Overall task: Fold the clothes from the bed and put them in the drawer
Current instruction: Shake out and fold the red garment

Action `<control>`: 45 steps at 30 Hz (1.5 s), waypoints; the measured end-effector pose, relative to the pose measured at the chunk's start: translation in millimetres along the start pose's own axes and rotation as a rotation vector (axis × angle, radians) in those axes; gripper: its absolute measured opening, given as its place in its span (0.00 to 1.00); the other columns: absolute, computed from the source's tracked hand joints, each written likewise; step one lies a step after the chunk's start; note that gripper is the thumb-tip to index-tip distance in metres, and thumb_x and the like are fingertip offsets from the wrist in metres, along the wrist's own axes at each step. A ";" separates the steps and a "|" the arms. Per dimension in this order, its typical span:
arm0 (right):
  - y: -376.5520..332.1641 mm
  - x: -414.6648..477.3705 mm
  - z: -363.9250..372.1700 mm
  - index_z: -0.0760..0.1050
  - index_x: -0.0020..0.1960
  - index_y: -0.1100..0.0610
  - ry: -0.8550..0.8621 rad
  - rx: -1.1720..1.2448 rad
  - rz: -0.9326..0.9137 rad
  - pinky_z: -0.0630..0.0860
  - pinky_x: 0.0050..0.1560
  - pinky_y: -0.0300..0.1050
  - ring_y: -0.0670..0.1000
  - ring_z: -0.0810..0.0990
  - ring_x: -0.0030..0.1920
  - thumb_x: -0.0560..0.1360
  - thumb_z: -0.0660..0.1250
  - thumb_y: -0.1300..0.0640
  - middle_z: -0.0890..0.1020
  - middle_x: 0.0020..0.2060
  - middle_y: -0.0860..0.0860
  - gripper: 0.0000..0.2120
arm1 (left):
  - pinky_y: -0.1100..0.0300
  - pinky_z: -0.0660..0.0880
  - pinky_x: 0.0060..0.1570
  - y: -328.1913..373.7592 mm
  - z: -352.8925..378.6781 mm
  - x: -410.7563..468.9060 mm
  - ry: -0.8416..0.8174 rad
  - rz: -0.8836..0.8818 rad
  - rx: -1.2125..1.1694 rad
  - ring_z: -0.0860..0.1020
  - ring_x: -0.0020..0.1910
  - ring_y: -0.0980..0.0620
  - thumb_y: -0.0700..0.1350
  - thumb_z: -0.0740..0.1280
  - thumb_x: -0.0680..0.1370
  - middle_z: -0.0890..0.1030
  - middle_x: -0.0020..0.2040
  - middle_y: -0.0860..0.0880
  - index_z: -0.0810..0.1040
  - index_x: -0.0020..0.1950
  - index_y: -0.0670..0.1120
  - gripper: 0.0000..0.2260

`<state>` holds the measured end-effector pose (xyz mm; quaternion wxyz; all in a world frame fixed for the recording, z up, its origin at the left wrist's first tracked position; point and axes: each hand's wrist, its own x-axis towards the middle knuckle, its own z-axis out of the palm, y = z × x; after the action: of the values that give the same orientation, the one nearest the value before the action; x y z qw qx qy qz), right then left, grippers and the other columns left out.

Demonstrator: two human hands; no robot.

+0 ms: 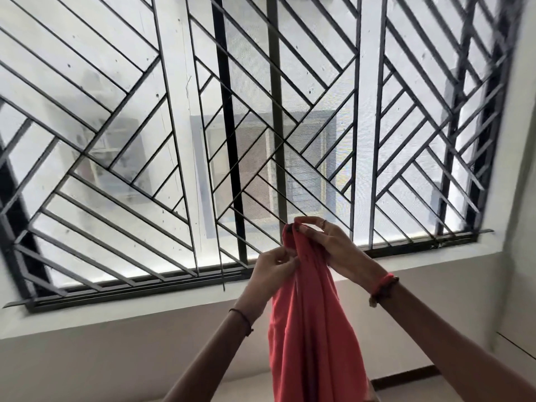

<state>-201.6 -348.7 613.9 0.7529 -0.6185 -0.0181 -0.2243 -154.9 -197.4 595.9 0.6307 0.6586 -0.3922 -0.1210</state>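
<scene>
Fingers [287, 260] of the left hand [271, 271] pinch a side fold of the coral-red cloth garment [310, 329] a little below its top, with thumb and fingertips closed on the fabric. The garment hangs between the two raised forearms. It is bunched narrow at the top and widens as it drops out of the bottom of the view, so its long axis runs straight down from the hands. Just right of the left hand and above it, the right hand [333, 245] holds the topmost bunch, its fingers [309, 221] curled over and clamped on the gathered edge. I judge that this hand carries most of the weight. A thin dark thread [243, 317] circles the left wrist and a red beaded bracelet [383, 285] the right. Behind stands a wide window with a black diagonal-bar metal grille [145, 140], set above a pale wall [101, 361].

Both hands sit close together at the top, nearly touching through the cloth. The cloth lies below and between them, so opening the garment for folding likely calls for the hands to move apart along the top edge, the left hand going left. Neither bed nor drawer is in view, and the folding appears barely begun.
</scene>
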 end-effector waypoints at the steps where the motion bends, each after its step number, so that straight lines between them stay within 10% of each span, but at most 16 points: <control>1: 0.5 0.6 -0.1 0.76 0.55 0.57 0.001 -0.017 -0.005 0.80 0.41 0.40 0.49 0.83 0.39 0.76 0.65 0.63 0.84 0.43 0.57 0.08 | 0.73 0.70 0.34 1.3 -1.2 0.4 0.011 0.021 0.037 0.73 0.29 0.66 0.37 0.68 0.75 0.76 0.34 0.51 0.78 0.38 0.46 0.07; 5: -2.6 -2.4 -0.7 0.76 0.55 0.56 0.001 -0.125 -0.037 0.79 0.40 0.37 0.47 0.82 0.39 0.77 0.64 0.63 0.83 0.44 0.55 0.08 | 0.62 0.71 0.39 -2.2 -10.6 8.0 0.070 0.056 0.164 0.75 0.33 0.59 0.54 0.67 0.62 0.78 0.31 0.56 0.78 0.32 0.55 0.04; 11: 20.5 -0.9 3.4 0.76 0.48 0.50 0.177 -0.640 -0.136 0.74 0.56 0.54 0.53 0.80 0.48 0.75 0.69 0.57 0.83 0.46 0.58 0.04 | 0.61 0.76 0.38 -1.6 -10.7 9.7 0.075 0.034 0.097 0.78 0.33 0.56 0.37 0.72 0.73 0.80 0.32 0.50 0.79 0.36 0.48 0.09; 15: 40.1 -17.5 13.5 0.71 0.47 0.57 0.574 -1.000 -0.436 0.67 0.50 0.44 0.49 0.70 0.46 0.74 0.70 0.53 0.73 0.44 0.50 0.10 | 0.58 0.79 0.40 -5.4 -4.2 3.7 0.089 -0.032 -0.085 0.80 0.38 0.49 0.37 0.69 0.75 0.81 0.38 0.41 0.79 0.40 0.42 0.04; 31: 33.2 -44.8 34.7 0.78 0.44 0.56 0.402 -0.823 -0.192 0.71 0.37 0.25 0.41 0.78 0.35 0.69 0.73 0.60 0.80 0.34 0.46 0.06 | 0.58 0.79 0.46 -22.0 -12.1 -5.7 0.179 -0.092 -0.286 0.82 0.43 0.49 0.37 0.70 0.74 0.84 0.45 0.40 0.82 0.51 0.37 0.07; 45: 29.6 -41.2 26.7 0.77 0.50 0.57 0.357 -0.517 -0.130 0.74 0.37 0.34 0.44 0.80 0.34 0.68 0.73 0.66 0.83 0.33 0.50 0.12 | 0.66 0.76 0.39 -23.4 -17.1 -9.7 0.182 -0.029 -0.069 0.82 0.40 0.55 0.40 0.74 0.71 0.85 0.41 0.46 0.82 0.49 0.40 0.09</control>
<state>-221.3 -306.6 580.3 0.5464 -0.7376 0.1326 -0.3740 -141.6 -180.8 574.0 0.6842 0.6504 -0.3192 -0.0833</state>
